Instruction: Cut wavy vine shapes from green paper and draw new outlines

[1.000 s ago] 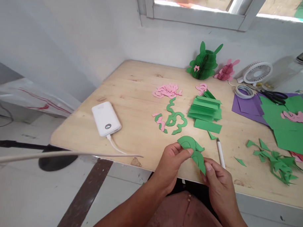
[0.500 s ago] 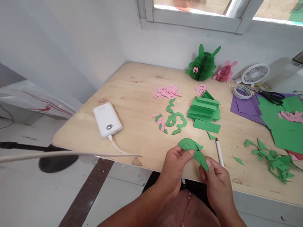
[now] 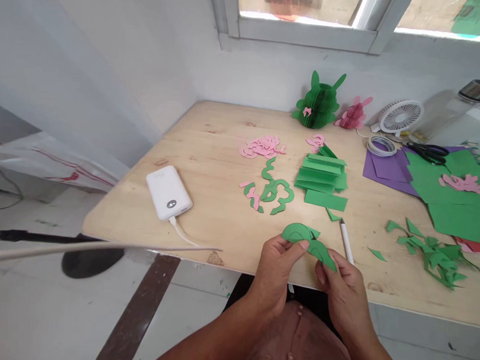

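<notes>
A curved green paper cutout (image 3: 299,232) with a drawn line on it is held between both hands above the table's front edge. My left hand (image 3: 278,260) pinches its left part between thumb and fingers. At its lower right end, my right hand (image 3: 341,275) is closed on the paper, and its fingertips are partly hidden. Beyond the hands lie wavy green paper strips (image 3: 278,194), a few overlapped by pink paper pieces (image 3: 253,197). A white pen (image 3: 347,241) rests on the table just past my right hand.
Folded green paper (image 3: 321,175) lies mid-table, near a pink cutout pile (image 3: 262,147). Green scraps (image 3: 438,258), black scissors (image 3: 428,153) and a tape roll (image 3: 382,146) are to the right. A power bank (image 3: 169,193) with a cable sits left. Paper figures (image 3: 319,106) and a fan (image 3: 402,116) stand behind.
The right end of the green paper cutout looks rounder and turned slightly. Both hands keep their hold in nearly the same place, and the view has shifted a little.
</notes>
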`<act>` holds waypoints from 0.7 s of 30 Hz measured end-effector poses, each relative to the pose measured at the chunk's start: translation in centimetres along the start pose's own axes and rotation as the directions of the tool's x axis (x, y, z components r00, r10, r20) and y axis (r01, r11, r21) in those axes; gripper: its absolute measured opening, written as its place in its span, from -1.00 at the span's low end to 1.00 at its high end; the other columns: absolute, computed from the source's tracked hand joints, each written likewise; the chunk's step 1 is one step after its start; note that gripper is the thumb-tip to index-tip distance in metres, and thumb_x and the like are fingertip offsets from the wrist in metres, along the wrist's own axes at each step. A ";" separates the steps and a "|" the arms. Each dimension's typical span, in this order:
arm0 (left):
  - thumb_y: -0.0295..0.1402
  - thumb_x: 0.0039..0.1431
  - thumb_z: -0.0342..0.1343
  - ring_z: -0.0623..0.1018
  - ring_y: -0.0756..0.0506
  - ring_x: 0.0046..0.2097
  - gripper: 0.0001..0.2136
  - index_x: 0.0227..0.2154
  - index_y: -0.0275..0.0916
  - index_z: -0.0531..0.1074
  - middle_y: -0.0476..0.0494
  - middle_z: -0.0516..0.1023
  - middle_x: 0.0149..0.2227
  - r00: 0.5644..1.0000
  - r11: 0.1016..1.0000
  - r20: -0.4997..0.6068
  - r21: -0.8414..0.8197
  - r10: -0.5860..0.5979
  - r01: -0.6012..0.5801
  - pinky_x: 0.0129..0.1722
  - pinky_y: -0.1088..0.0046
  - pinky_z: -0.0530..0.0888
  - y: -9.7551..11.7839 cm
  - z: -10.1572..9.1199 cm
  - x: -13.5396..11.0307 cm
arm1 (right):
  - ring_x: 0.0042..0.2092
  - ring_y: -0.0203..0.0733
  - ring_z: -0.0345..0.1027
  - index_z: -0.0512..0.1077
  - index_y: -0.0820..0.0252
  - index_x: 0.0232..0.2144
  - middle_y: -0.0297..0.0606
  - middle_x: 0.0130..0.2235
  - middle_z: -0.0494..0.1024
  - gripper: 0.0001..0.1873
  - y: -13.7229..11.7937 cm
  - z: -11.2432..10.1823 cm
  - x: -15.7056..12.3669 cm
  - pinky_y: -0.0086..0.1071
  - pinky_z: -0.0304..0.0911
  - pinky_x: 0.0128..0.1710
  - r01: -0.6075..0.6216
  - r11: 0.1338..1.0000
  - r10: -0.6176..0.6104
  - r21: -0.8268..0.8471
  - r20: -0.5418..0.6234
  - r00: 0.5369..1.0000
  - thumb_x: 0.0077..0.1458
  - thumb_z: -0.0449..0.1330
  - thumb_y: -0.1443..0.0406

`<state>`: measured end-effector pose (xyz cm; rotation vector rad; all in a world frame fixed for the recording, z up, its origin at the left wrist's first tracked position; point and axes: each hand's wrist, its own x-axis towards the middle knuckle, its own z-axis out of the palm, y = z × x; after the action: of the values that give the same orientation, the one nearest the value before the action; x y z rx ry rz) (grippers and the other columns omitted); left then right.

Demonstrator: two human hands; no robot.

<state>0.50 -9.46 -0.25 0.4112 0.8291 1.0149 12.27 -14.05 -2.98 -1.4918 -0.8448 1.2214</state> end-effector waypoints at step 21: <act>-0.33 0.02 0.22 0.46 0.00 -0.34 -0.86 -0.52 -0.27 0.43 -0.06 0.52 -0.44 1.000 1.000 0.012 0.005 -0.012 0.012 -0.16 0.47 0.35 0.3 -0.4 0.0 | -0.55 -0.35 -0.07 0.21 0.16 -0.60 -0.45 -0.61 0.10 -0.57 0.2 -0.2 -0.1 -0.43 -0.14 -0.56 0.036 0.999 -0.036 -0.039 0.006 0.999 0.16 0.12 0.03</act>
<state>0.05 -9.32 -0.28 0.4152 0.8224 0.9984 12.43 -14.29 -3.17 -1.4991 -0.9007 1.1888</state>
